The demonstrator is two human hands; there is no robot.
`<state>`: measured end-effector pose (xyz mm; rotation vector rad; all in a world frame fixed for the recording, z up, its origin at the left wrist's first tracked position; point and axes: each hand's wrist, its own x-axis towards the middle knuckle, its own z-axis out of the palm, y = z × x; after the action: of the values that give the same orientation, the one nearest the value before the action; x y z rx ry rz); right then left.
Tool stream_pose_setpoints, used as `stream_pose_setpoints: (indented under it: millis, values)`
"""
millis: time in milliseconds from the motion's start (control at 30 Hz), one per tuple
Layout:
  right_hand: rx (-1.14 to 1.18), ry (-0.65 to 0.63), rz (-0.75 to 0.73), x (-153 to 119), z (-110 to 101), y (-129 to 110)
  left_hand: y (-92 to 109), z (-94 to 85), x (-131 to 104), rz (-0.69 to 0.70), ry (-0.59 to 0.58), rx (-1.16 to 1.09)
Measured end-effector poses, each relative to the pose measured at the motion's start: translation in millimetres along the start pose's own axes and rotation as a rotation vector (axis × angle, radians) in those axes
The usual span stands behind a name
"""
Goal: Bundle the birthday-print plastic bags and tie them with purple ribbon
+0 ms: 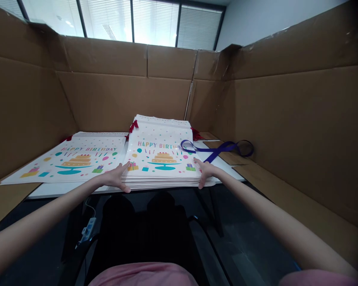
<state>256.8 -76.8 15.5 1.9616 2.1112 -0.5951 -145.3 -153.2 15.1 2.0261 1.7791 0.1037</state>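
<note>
A thick stack of white HAPPY BIRTHDAY sheets [164,180], printed with a cake and presents, lies at the front of the table. Dark red ties [134,125] show at its far corners. At the near left corner, my left hand [117,177] holds the stack's side, thumb low by the front edge and fingers along the side. Opposite it, my right hand [206,171] grips the near right corner, with a finger on the top and the thumb low. Whether the pieces are single sheets or bags, I cannot tell.
Left of the stack lies another spread of matching birthday sheets [77,145]. A loose purple ribbon [223,147] loops on the right, its end over the stack. Tall cardboard walls [107,93] enclose the white table [50,190] on three sides. A power strip [88,229] hangs below left.
</note>
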Motion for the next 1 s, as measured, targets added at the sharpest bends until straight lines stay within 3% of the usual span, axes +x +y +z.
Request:
stream_pose_setpoints:
  millis: [133,267,433,600,700,800,867,900,1000]
  values:
    - [0.011,-0.021,0.007,1.2,-1.2,1.2,17.8,-15.1,28.9,0.097,0.144,-0.071]
    - [0.031,-0.032,-0.033,1.2,-2.7,2.0,41.9,-18.6,82.2,0.275,0.254,-0.131]
    - [0.02,-0.057,-0.003,0.8,-3.7,0.1,54.8,-12.2,149.3,0.368,0.214,-0.162]
    - [0.013,-0.074,0.019,-3.4,-1.9,-0.2,46.2,3.4,181.9,0.351,0.23,-0.179]
    - [0.018,-0.205,0.001,-0.7,-20.9,4.7,40.8,10.2,187.6,0.33,0.234,-0.19]
    - [0.148,-0.339,-0.042,23.0,-64.0,8.5,39.3,12.0,189.4,0.315,0.225,-0.21]
    - [0.34,-0.139,0.03,53.7,-96.8,7.2,39.5,11.8,189.6,0.306,0.217,-0.223]
    - [0.491,0.081,0.059,72.1,-110.9,5.4,39.8,11.6,189.5,0.302,0.213,-0.231]
    - [0.595,0.406,0.079,127.9,-134.7,-2.7,40.6,10.4,188.4,0.294,0.203,-0.258]
